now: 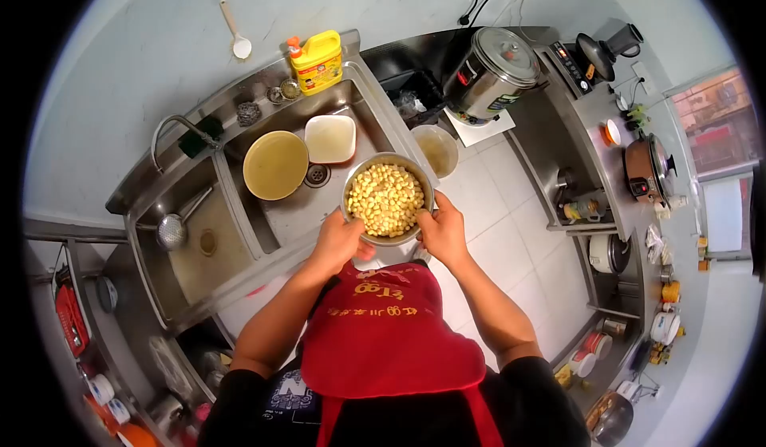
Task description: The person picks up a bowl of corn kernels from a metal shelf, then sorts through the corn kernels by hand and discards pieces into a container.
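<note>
Two hands grip one steel bowl (388, 158), the left hand (339, 239) on its left side, the right hand (444, 230) on its right. They are apart from each other; holding opposite sides probably helps level the load of yellow kernels (385, 199). The bowl is in front of the red apron (383, 351), by the near right corner of the sink (275, 222); I cannot tell whether they touch.

A basin (275, 165) and a square dish (330, 139) stand side by side near the drain (317, 176), perhaps so spills run off. On the ledge (261, 92) behind, the jug (319, 65) stands upright, presumably handy to the washing side.

Gold lettering crosses the apron: I make out 红, then what may be "99" or "gg", and 川 below. The shirt (239, 403) bears a white "N". The labels on the jug and the big pot (483, 80) are too small to read.
</note>
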Demonstrator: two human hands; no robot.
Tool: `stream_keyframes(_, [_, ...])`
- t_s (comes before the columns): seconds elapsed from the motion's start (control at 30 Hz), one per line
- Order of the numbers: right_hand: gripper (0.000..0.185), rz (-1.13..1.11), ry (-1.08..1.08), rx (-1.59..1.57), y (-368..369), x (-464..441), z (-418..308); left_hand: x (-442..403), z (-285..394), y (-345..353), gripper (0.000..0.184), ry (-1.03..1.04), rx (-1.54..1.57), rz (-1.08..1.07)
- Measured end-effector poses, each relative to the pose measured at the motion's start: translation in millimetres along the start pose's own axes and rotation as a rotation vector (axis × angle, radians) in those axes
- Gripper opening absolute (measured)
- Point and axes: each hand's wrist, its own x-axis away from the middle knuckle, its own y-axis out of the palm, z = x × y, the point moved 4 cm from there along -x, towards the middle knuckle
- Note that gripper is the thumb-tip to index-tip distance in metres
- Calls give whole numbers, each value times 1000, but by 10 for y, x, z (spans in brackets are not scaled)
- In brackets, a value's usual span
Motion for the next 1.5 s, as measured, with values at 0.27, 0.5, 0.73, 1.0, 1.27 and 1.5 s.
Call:
stream_keyframes(0.27, [16, 134, -948, 250, -840, -904, -629, -404, 571, 689, 54, 166, 18, 370])
stream_keyframes(0.5, [21, -377, -952, 569, -1041, -1927, -776, -1001, 801, 1684, 54, 250, 207, 560])
stream_keyframes(0.73, [23, -502, -833, 717, -1247, -2247, -811, -1109, 1015, 2221, 61, 210, 238, 656])
stream_keyframes(1.0, [13, -547, -806, 613, -1330, -2400, -839, -1181, 1100, 2252, 60, 224, 253, 649])
stream_keyframes(1.27, [17, -697, -513, 138, -1438, -2488, -919, -1113, 1209, 2159, 44, 177, 261, 672])
stream_keyframes(1.5, [15, -724, -227, -272, -1705, -2705, -881, -1136, 1140, 2044, 32, 153, 280, 699])
